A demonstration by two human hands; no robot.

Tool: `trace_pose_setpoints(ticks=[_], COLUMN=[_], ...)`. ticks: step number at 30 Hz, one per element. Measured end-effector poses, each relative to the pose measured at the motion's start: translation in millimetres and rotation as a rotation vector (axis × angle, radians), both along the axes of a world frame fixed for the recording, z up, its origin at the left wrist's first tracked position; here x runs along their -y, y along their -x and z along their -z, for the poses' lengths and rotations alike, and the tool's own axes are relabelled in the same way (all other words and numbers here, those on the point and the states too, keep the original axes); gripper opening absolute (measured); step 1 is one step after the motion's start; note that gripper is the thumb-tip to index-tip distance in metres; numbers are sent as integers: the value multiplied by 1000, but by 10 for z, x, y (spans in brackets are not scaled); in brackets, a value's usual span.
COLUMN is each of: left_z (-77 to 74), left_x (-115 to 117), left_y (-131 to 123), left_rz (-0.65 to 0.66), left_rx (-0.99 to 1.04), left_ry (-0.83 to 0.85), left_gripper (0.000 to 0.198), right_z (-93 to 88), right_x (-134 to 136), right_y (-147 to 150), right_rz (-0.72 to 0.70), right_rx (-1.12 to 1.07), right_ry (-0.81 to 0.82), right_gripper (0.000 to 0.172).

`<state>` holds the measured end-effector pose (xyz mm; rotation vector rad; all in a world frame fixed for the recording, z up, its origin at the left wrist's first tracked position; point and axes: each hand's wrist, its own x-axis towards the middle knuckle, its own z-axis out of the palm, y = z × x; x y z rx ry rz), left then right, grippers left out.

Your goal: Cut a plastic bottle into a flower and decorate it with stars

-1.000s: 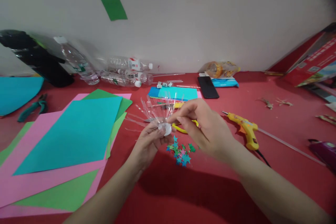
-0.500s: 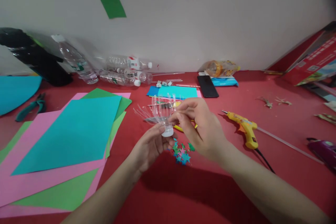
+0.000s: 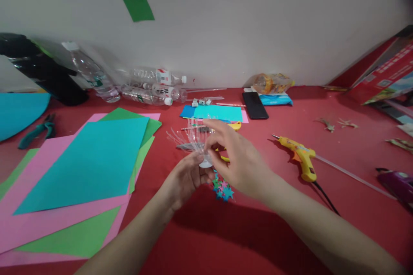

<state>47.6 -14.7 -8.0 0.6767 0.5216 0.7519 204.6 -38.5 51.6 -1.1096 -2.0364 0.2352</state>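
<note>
Bottle top (image 3: 196, 142) in curled left hand (image 3: 187, 177); right hand (image 3: 239, 160) now farther left, fingertips pinched, hold unclear.

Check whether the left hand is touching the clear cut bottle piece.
Touching. The head view shows the left hand holding the clear cut bottle piece low down, its thumb against the neck beside the white cap.

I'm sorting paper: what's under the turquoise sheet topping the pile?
Pink sheets and green sheets stick out from under the turquoise sheet; anything wholly beneath it is hidden.
</note>
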Motion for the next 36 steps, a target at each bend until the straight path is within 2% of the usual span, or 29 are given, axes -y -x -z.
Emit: trace_pose_setpoints(ticks=[4,8,13,18,24,28,30,36], left_z=[0,17,42,-9,-45,-22,-20,-58], left_x=[-16,-22,-14,-7,-14,-28,-29,-9], left_y=[19,20,8,-8,7,26,33,39], left_rz=[5,-1,-19,-23,-45,-28,-30,-74], left_rx=[22,11,-10,-15,38,95,103,74], left_ry=[7,13,13,38,141,224,256,258], left_gripper=[15,15,16,16,13,11,11,10], right_z=[79,151,155,140,196,220,225,233], right_x=[-25,-48,-49,-19,-8,5,10,-13], right_y=[27,50,62,88,116,119,123,140], right_rz=[3,19,53,127,173,160,146,134], right_rx=[63,58,122,173,31,-3,14,17], right_ry=[-146,-135,-105,-140,-186,-275,-295,-214], right_gripper=[55,60,52,48,66,75,76,69])
